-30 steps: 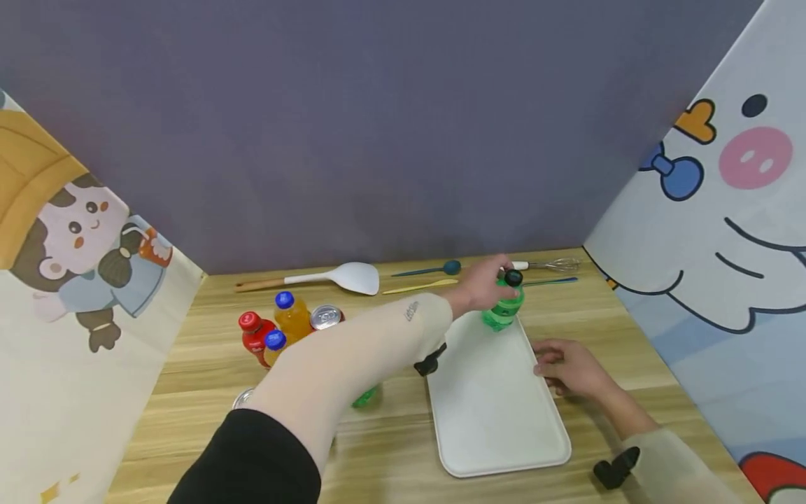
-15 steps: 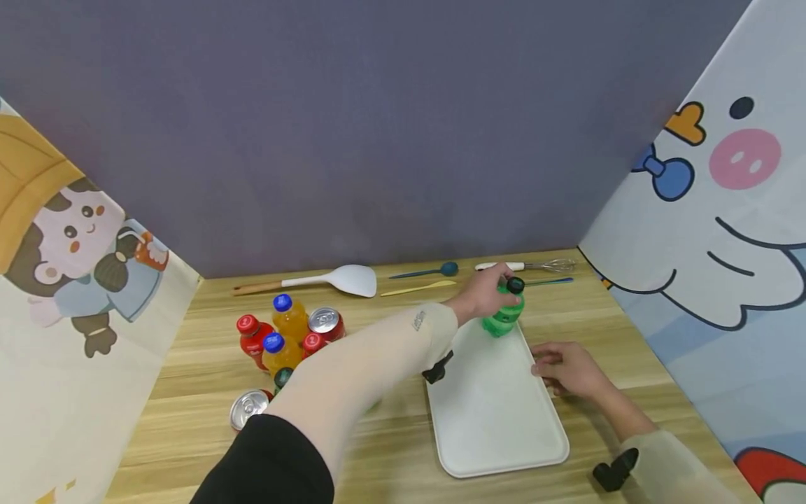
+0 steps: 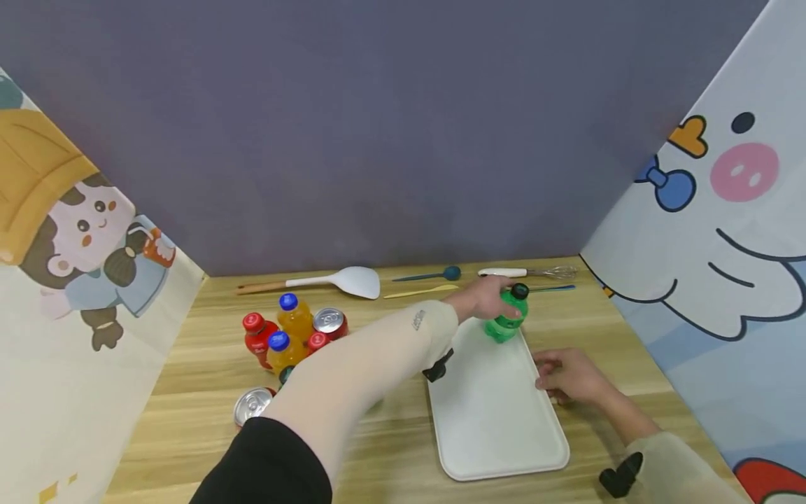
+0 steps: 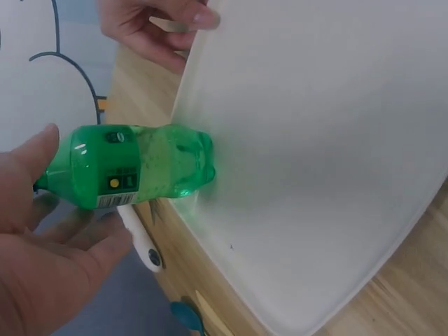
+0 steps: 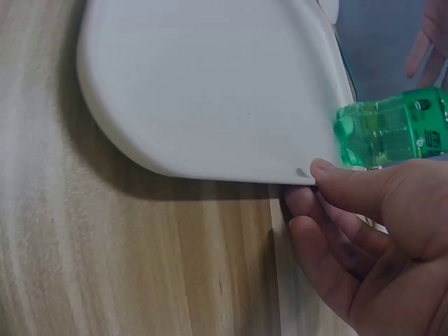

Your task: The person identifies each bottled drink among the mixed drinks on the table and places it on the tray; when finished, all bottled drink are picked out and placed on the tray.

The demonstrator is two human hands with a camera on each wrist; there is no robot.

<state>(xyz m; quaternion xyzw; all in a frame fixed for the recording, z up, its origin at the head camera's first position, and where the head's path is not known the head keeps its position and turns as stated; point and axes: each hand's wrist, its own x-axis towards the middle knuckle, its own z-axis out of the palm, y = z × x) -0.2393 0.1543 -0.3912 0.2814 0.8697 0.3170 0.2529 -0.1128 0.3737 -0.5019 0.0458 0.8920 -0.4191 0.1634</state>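
A green plastic soda bottle with a black cap stands upright on the far right corner of the white tray. My left hand is beside the bottle's upper part. In the left wrist view the thumb and fingers of the left hand are spread loosely around the bottle, with a gap between fingers and label. My right hand is at the tray's right edge. In the right wrist view that hand pinches the tray rim, thumb on top, fingers curled underneath.
Along the back lie a white spatula, a blue spoon, a yellow knife-like utensil and a whisk. Juice bottles, a red bottle and cans stand at left, partly behind the left arm.
The left hand's fingers have loosened from the green soda bottle and drawn slightly left of it. The bottle stays on the tray's far corner. The right hand keeps its place at the rim.
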